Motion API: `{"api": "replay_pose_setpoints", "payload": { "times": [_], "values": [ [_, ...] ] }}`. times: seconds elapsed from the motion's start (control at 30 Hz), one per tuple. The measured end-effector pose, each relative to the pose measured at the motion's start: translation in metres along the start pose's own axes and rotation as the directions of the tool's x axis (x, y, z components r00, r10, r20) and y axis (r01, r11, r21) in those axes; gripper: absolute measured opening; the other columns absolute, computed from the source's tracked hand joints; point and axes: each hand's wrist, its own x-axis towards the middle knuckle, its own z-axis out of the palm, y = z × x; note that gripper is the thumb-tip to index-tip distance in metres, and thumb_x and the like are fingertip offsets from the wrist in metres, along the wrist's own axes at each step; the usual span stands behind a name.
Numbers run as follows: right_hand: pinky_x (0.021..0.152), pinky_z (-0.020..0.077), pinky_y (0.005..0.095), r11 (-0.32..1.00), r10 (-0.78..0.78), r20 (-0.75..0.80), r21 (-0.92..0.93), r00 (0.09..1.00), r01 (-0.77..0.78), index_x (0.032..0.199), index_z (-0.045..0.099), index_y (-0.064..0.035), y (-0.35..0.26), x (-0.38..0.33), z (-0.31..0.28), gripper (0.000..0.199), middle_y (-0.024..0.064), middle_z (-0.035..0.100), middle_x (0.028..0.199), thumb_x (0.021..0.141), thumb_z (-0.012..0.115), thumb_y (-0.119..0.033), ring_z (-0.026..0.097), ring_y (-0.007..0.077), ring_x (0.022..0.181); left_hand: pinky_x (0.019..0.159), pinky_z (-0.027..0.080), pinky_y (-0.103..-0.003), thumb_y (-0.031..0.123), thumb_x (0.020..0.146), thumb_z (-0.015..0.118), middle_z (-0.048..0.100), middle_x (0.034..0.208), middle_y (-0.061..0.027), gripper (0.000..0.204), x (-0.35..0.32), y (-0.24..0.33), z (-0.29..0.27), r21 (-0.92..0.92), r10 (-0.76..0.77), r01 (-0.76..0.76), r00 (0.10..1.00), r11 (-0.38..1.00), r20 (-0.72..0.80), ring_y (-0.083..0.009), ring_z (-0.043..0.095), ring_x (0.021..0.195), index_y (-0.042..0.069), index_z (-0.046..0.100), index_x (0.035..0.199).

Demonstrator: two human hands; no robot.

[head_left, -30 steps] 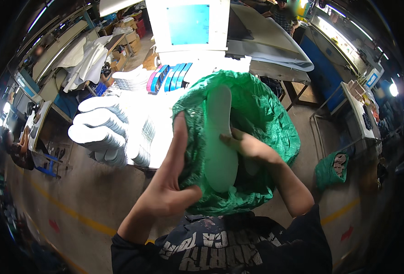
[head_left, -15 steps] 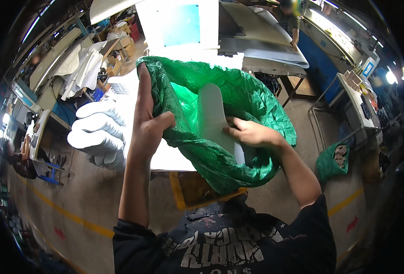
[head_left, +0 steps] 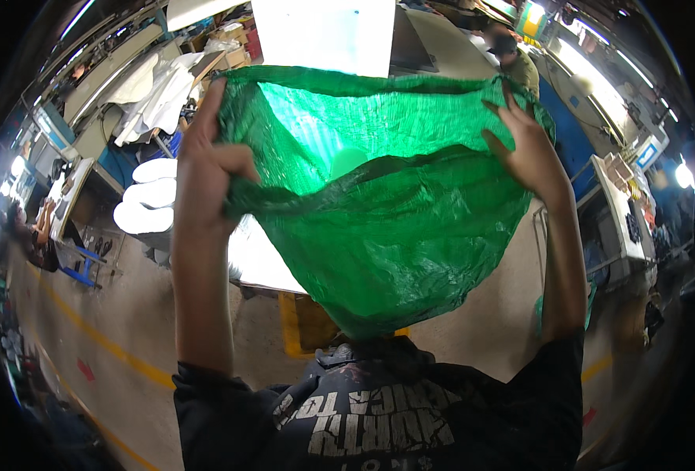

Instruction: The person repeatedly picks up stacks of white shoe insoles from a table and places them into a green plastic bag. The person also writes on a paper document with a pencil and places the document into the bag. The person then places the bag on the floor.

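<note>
A large green woven sack (head_left: 394,235) is stretched wide in front of me, its mouth facing up and away. My left hand (head_left: 210,173) is closed around the left side of the rim, fingers behind the fabric. At the right end of the mouth, my right hand (head_left: 529,149) rests against the sack with its fingers spread. Inside, a rounded sole-shaped piece (head_left: 350,162) shows, tinted green; its lower part is hidden by the near wall. Left of my left forearm, stacks of white sole-shaped pieces (head_left: 147,196) stand on a brightly lit white table (head_left: 265,255).
Beneath the sack sits a yellow crate (head_left: 293,326). A co-worker (head_left: 524,71) is at the far right, by a long table. Another person (head_left: 37,231) sits at the far left near a blue stool (head_left: 88,267). A side table (head_left: 618,204) stands at the right.
My right hand has let go of the pale sole-shaped piece and moved up to the sack's right rim. The sack is now raised and spread wider; my left hand keeps its grip.
</note>
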Motion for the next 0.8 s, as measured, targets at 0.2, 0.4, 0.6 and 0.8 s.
{"api": "replay_pose_setpoints", "payload": {
  "times": [0.2, 0.4, 0.6, 0.8],
  "values": [
    [0.097, 0.0548, 0.0378, 0.873, -0.213, 0.135, 0.470, 0.968, 0.126, 0.110, 0.078, -0.0031, -0.038, -0.020, -0.015, 0.018, 0.0149, 0.077, 0.109, 0.095, 0.068, -0.005, 0.074, 0.0267, 0.104, 0.055, 0.044, -0.027, -0.015, 0.060, 0.059, 0.052, 0.083, -0.0070, 0.101, 0.025, -0.003, 0.044, -0.097, 0.021, -0.014, 0.997, 0.995, 0.072, -0.0135, 0.052, 0.061, -0.014, 0.027, 0.156],
    [0.083, 0.0566, 0.0419, 0.776, -0.625, 0.528, 0.500, 0.575, 0.385, 0.088, 0.067, 0.0006, -0.082, -0.016, 0.072, 0.010, 0.0237, 0.070, 0.094, 0.081, 0.070, -0.005, 0.068, 0.0434, 0.093, 0.056, 0.048, -0.034, -0.011, 0.065, 0.057, 0.058, 0.086, -0.0130, 0.084, 0.047, -0.011, 0.081, -0.247, -0.140, 0.184, 0.972, 0.951, 0.188, -0.0194, 0.059, 0.065, -0.004, 0.042, 0.147],
    [0.086, 0.0545, 0.0424, 0.544, -0.309, 0.605, 0.746, 0.734, -0.385, 0.097, 0.070, 0.0003, -0.097, -0.042, 0.101, 0.017, 0.0241, 0.072, 0.113, 0.085, 0.069, -0.011, 0.068, 0.0407, 0.105, 0.045, 0.040, -0.037, -0.014, 0.063, 0.051, 0.052, 0.069, -0.0113, 0.053, 0.061, 0.011, 0.131, -0.463, -0.181, 0.242, 0.968, 0.853, 0.171, -0.0220, 0.052, 0.051, -0.019, 0.050, 0.115],
    [0.087, 0.0528, 0.0452, 0.750, -0.544, 0.419, 0.630, 0.727, 0.198, 0.103, 0.071, 0.0011, -0.088, -0.051, 0.096, 0.021, 0.0223, 0.070, 0.099, 0.085, 0.068, -0.009, 0.066, 0.0407, 0.097, 0.052, 0.043, -0.032, -0.007, 0.069, 0.060, 0.054, 0.078, -0.0118, 0.083, 0.037, 0.017, 0.080, -0.181, -0.107, 0.170, 0.944, 0.969, 0.313, -0.0172, 0.054, 0.059, -0.005, 0.031, 0.147]
  ]
}}
